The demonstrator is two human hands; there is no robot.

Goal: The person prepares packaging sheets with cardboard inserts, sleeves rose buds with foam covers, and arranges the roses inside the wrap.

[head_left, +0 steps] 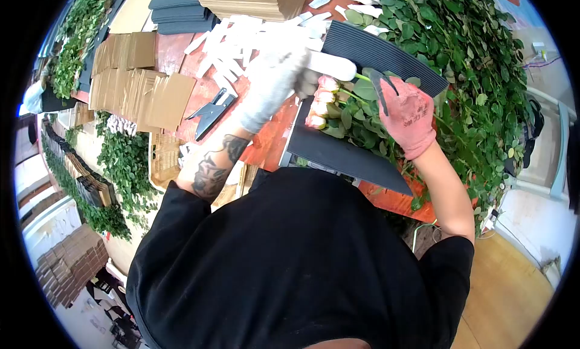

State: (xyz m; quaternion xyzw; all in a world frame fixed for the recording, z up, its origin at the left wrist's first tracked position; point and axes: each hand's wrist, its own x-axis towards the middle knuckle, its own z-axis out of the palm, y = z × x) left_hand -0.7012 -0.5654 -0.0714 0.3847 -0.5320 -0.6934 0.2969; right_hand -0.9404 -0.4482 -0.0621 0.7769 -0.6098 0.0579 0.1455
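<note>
My left hand [284, 71], in a whitish glove, has its fingers curled at one end of a white sleeve [333, 66] that covers a flower head. From the sleeve a green stem [362, 77] runs to my right hand [406, 114], whose pink glove with dark fingertips closes on it. Below, several pink-and-cream roses [321, 102] lie with their leaves between the sides of a black corrugated sheet [347, 158]. A black stapler [212, 113] rests on the red table, left of my left forearm.
Loose white sleeves [226, 56] are scattered across the red table [266, 145]. Brown cardboard pieces [136, 95] and dark folded sheets [180, 10] stand to the left. Leafy rose stems [471, 107] pile up on the right. A yellow crate [163, 158] sits beside the table.
</note>
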